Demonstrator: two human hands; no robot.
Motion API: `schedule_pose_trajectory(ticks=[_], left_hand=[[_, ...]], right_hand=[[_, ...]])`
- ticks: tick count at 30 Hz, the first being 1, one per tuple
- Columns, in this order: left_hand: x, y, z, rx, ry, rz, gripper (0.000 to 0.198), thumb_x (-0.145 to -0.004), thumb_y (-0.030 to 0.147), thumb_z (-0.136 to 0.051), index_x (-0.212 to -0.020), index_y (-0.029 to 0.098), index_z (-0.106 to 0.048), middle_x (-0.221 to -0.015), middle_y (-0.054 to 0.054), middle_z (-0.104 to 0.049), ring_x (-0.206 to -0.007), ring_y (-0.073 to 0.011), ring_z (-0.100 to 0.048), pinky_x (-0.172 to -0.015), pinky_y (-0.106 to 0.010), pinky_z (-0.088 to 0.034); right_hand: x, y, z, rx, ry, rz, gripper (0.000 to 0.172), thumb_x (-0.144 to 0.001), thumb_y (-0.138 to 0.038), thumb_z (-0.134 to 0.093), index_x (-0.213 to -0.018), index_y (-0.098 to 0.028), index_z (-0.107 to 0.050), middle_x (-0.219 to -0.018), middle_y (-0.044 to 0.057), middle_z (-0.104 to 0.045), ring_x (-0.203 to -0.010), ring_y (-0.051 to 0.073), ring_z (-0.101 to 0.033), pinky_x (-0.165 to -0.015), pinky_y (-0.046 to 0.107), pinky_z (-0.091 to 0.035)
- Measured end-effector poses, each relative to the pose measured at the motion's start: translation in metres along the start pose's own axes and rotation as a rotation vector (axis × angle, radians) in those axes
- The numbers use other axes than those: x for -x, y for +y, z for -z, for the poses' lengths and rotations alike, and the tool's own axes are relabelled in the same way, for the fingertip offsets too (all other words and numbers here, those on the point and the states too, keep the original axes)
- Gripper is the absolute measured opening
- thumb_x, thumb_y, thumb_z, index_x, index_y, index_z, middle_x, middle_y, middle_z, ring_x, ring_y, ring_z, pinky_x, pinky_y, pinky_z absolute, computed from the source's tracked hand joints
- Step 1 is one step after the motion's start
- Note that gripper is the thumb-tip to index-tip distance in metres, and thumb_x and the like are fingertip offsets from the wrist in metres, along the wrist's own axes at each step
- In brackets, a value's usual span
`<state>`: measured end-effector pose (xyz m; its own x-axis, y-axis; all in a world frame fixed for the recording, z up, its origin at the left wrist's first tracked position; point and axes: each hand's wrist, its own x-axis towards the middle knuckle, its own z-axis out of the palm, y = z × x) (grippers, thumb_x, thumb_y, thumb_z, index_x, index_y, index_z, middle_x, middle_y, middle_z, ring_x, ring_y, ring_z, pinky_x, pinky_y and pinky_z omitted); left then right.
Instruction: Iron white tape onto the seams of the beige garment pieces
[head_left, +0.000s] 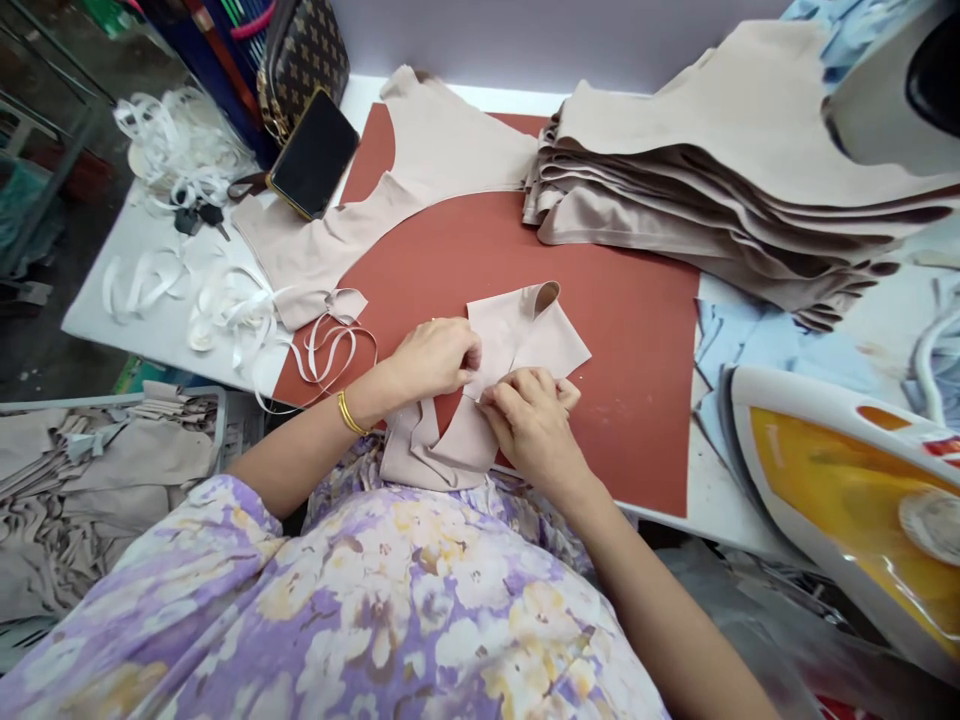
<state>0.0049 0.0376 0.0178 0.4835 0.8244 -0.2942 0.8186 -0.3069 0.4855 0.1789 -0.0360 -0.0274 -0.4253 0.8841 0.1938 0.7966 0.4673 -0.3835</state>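
Note:
My left hand [435,358] and my right hand [531,425] both pinch a folded piece of beige stretch fabric [517,345] at the middle of a terracotta-red cutting mat [600,330]. The piece has a curved, rolled edge at its far end. Its lower part [424,450] hangs in folds toward my lap. My hands stand close together, and my fingers hide the fabric's centre. A gold bangle [351,412] circles my left wrist.
A tall stack of beige fabric pieces [712,170] lies at the back right. Another beige piece [405,190] lies on the mat. White elastic strips [180,150], a phone [313,153] and keys sit left. A steam iron [847,500] stands right. A crate of fabric [105,470] sits lower left.

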Motion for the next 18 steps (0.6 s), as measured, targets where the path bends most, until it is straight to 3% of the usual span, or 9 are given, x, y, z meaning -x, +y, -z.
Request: schedule_pose_trajectory(ticks=[3,7,10,13,14,16,18], left_hand=[[0.001,0.004,0.000,-0.086,0.010,-0.018,0.017,-0.080,0.010,-0.063,-0.093,0.015,-0.074,-0.102,-0.008,-0.067,-0.096,-0.0228,-0.061,-0.085,-0.036,-0.050],[-0.001,0.005,-0.010,-0.183,-0.005,-0.307,0.030,-0.089,0.011,-0.051,-0.110,0.018,-0.070,-0.116,-0.010,-0.060,-0.104,-0.0231,-0.056,-0.090,-0.036,-0.048],[-0.004,-0.002,-0.022,-0.133,-0.062,-0.463,0.031,-0.091,0.013,-0.049,-0.112,0.021,-0.070,-0.119,-0.008,-0.060,-0.106,-0.0219,-0.054,-0.094,-0.036,-0.046],[-0.005,-0.009,-0.029,-0.077,-0.066,-0.466,0.039,-0.090,0.010,-0.049,-0.119,0.027,-0.069,-0.124,-0.007,-0.060,-0.107,-0.0215,-0.053,-0.094,-0.036,-0.045],[-0.004,-0.010,-0.030,-0.067,-0.070,-0.459,0.041,-0.089,0.009,-0.049,-0.120,0.028,-0.069,-0.126,-0.006,-0.061,-0.108,-0.0215,-0.053,-0.095,-0.037,-0.044],[-0.003,-0.010,-0.027,-0.045,-0.083,-0.461,0.046,-0.087,0.005,-0.047,-0.121,0.028,-0.069,-0.128,-0.005,-0.061,-0.111,-0.0209,-0.052,-0.097,-0.037,-0.043],[-0.002,-0.008,-0.021,-0.018,-0.098,-0.480,0.053,-0.084,0.000,-0.045,-0.124,0.028,-0.067,-0.128,-0.004,-0.062,-0.113,-0.0191,-0.053,-0.099,-0.034,-0.042]], right_hand=[[0.004,0.001,0.001,-0.030,0.013,0.014,0.019,-0.097,-0.026,-0.050,-0.085,-0.020,-0.063,-0.089,0.002,-0.060,-0.094,0.017,-0.046,-0.083,0.038,-0.021],[0.002,-0.001,0.001,-0.074,0.039,0.018,0.024,-0.099,-0.027,-0.047,-0.084,-0.021,-0.064,-0.087,0.004,-0.060,-0.095,0.018,-0.046,-0.083,0.038,-0.023],[0.017,0.007,0.019,-0.137,0.008,0.049,0.024,-0.098,-0.026,-0.044,-0.084,-0.021,-0.063,-0.091,0.005,-0.062,-0.100,0.019,-0.048,-0.087,0.037,-0.030],[0.071,0.031,0.058,-0.231,-0.149,0.039,0.018,-0.096,-0.023,-0.044,-0.087,-0.022,-0.060,-0.096,0.007,-0.064,-0.100,0.019,-0.053,-0.092,0.037,-0.040],[0.097,0.042,0.071,-0.309,-0.301,-0.036,0.015,-0.096,-0.025,-0.045,-0.092,-0.023,-0.059,-0.097,0.007,-0.064,-0.100,0.019,-0.056,-0.092,0.037,-0.042],[0.153,0.061,0.094,-0.345,-0.539,-0.283,0.021,-0.096,-0.028,-0.042,-0.082,-0.026,-0.057,-0.083,0.008,-0.063,-0.082,0.020,-0.060,-0.073,0.034,-0.046],[0.199,0.072,0.106,-0.206,-0.651,-0.527,0.028,-0.093,-0.024,-0.043,-0.067,-0.027,-0.050,-0.067,0.009,-0.059,-0.062,0.020,-0.058,-0.062,0.035,-0.042]])
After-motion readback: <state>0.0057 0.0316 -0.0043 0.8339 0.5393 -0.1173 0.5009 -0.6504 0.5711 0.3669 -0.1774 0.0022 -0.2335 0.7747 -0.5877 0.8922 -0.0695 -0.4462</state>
